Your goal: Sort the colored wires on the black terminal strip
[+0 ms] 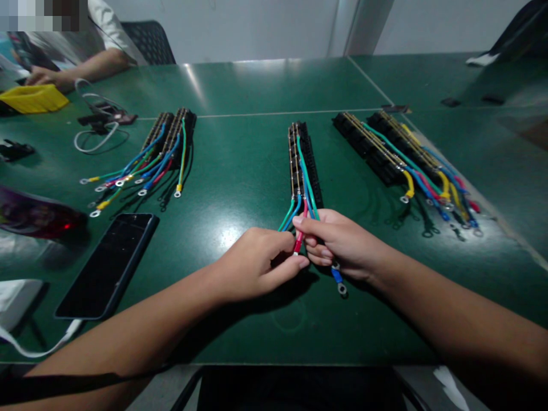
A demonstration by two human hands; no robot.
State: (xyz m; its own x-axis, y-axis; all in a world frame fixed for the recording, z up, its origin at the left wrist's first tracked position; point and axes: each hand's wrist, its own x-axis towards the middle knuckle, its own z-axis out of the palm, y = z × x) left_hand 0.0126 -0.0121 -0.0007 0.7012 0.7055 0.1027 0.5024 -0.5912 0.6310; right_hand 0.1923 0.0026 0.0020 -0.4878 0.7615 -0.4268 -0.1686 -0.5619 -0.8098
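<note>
In front of me a black terminal strip [298,160] with brass-coloured bars lies lengthwise on the green table. Green, blue and red wires run from it towards me. My left hand [268,260] pinches the end of the red wire [298,244] between thumb and fingers. My right hand [338,242] is closed round wires of the same strip, with its thumb against the red one. Below the right hand a blue-sleeved ring terminal [340,283] sticks out. The fingers hide the middle of the wires and the other wire ends.
Two wired strips [165,137] lie at left and two more wired strips [385,148] at right. A phone [109,265] on a white cable, a bottle [38,214] and a white charger [17,299] are at left. Behind, a person's arm [98,65] rests near a yellow object [36,99].
</note>
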